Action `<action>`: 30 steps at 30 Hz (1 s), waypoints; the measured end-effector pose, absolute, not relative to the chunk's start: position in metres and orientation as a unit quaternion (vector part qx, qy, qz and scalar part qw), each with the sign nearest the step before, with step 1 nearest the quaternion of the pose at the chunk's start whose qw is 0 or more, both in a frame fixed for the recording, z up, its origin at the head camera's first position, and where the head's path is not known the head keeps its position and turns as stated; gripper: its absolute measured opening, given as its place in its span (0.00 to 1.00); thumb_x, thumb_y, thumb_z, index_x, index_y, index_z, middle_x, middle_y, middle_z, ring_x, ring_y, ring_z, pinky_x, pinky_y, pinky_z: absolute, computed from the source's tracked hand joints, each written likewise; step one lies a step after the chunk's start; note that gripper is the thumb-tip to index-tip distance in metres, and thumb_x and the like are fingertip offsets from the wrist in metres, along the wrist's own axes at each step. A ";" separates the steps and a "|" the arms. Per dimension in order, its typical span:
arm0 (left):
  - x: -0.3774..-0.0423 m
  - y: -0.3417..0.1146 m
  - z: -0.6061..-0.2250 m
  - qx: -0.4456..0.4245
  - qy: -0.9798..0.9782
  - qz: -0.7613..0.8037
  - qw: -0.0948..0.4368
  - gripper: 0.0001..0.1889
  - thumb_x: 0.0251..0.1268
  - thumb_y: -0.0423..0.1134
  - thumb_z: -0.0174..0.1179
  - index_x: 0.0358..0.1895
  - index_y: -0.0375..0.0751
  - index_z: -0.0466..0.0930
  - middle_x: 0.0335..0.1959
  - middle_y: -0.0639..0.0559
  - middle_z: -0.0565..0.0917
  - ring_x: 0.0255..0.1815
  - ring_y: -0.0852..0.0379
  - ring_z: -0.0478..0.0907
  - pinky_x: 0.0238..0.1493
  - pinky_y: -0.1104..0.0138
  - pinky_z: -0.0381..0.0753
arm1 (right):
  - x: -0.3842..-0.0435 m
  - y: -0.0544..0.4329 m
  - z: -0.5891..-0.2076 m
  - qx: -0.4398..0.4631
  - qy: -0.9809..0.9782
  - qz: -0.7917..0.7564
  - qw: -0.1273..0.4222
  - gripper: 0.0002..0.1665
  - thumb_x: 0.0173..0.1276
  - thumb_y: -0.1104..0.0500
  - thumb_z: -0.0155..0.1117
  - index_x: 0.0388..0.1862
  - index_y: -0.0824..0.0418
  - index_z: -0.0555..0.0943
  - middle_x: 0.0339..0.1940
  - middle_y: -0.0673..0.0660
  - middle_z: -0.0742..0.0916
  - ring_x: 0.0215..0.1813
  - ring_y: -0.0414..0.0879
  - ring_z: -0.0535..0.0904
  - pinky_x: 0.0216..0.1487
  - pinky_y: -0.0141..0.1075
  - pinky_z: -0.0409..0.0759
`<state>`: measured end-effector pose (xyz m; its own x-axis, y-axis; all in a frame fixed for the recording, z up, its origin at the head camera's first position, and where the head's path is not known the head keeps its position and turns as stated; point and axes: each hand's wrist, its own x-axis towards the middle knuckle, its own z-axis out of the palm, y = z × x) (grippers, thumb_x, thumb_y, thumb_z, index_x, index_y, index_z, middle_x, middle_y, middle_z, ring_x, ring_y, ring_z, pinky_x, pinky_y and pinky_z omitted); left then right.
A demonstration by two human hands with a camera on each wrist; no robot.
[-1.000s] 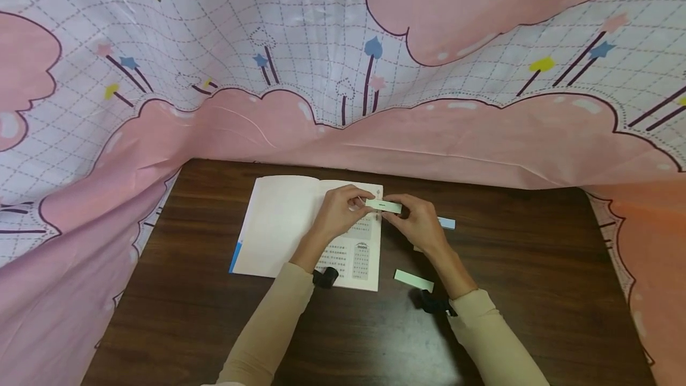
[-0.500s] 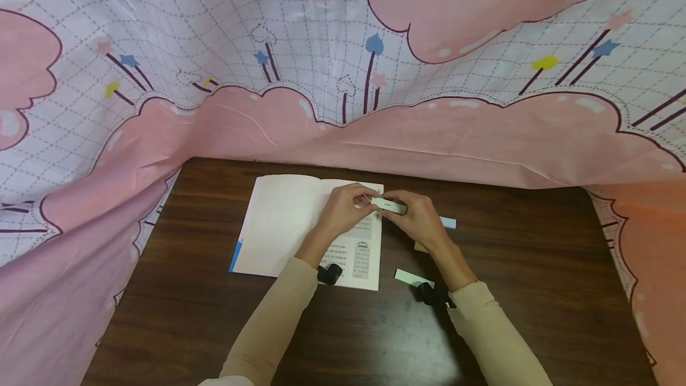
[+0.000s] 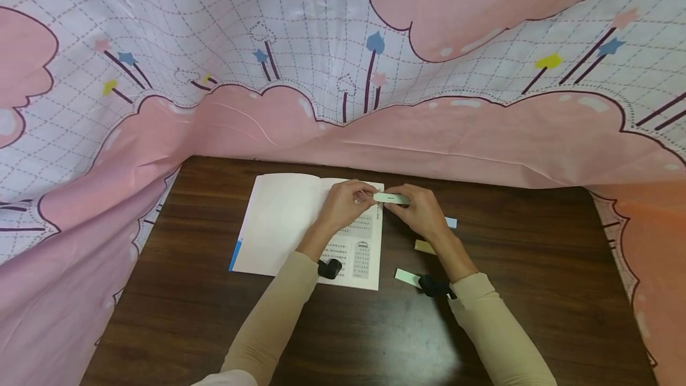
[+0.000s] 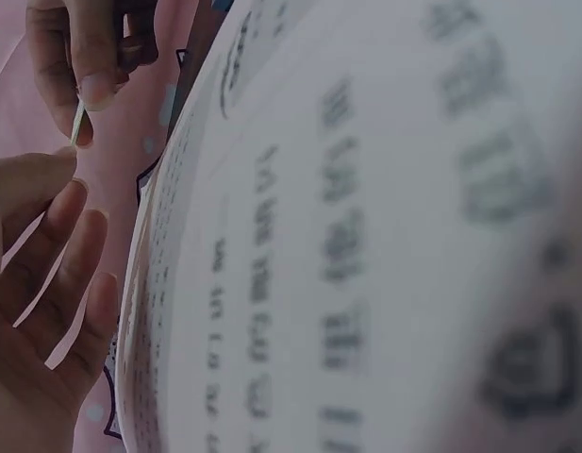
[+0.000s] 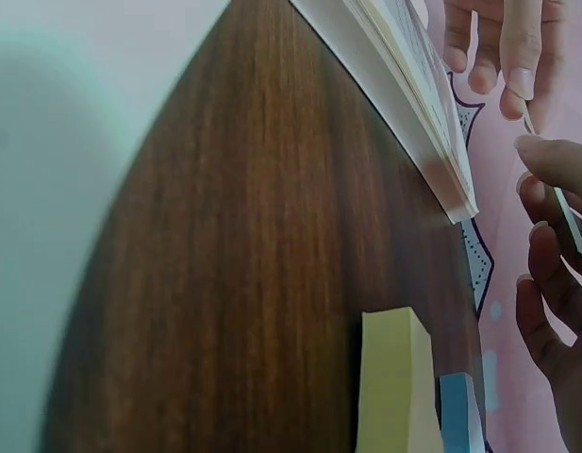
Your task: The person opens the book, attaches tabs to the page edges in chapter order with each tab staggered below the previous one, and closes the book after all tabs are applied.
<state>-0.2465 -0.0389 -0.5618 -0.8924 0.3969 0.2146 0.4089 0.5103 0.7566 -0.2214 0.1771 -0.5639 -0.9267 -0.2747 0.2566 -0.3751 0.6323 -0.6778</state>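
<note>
Above the right edge of the open book (image 3: 278,225), both hands hold a narrow pale green sticky note pad (image 3: 392,198) with a small dark mark on its face. My left hand (image 3: 345,204) pinches its left end between thumb and forefinger; the other fingers are loosely bent in the left wrist view. At the opposite end my right hand (image 3: 422,212) grips the pad with thumb and fingers. Seen edge-on in the right wrist view, the pad (image 5: 569,225) is thin. Part of it is hidden by the right thumb.
Beneath the right forearm lie a yellow sticky note pad (image 3: 425,247) and a second pale green one (image 3: 407,277), both partly covered. A blue pad (image 3: 451,223) lies beyond the right wrist. The dark wooden table (image 3: 177,290) meets a pink patterned curtain (image 3: 429,148) at the back.
Both hands have shifted slightly right and away from the body with the pale green pad, which now lies more level. More of the yellow pad shows beside the right forearm.
</note>
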 end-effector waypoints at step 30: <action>-0.247 -0.044 -0.563 -0.292 -0.916 -0.276 -0.004 0.15 0.67 0.41 0.65 0.55 0.51 0.86 0.58 0.61 0.83 0.62 0.57 0.74 0.67 0.62 0.66 | -0.236 0.180 -0.579 0.135 -0.924 0.357 0.030 0.16 0.61 0.56 0.76 0.47 0.59 0.87 0.47 0.56 0.89 0.44 0.51 0.84 0.45 0.47 0.82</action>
<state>-0.2474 -0.0435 -0.5630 -0.8295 0.5369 0.1536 0.5324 0.6771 0.5080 -0.2362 0.1799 -0.5786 -0.9616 -0.2288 0.1515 -0.2712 0.7079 -0.6521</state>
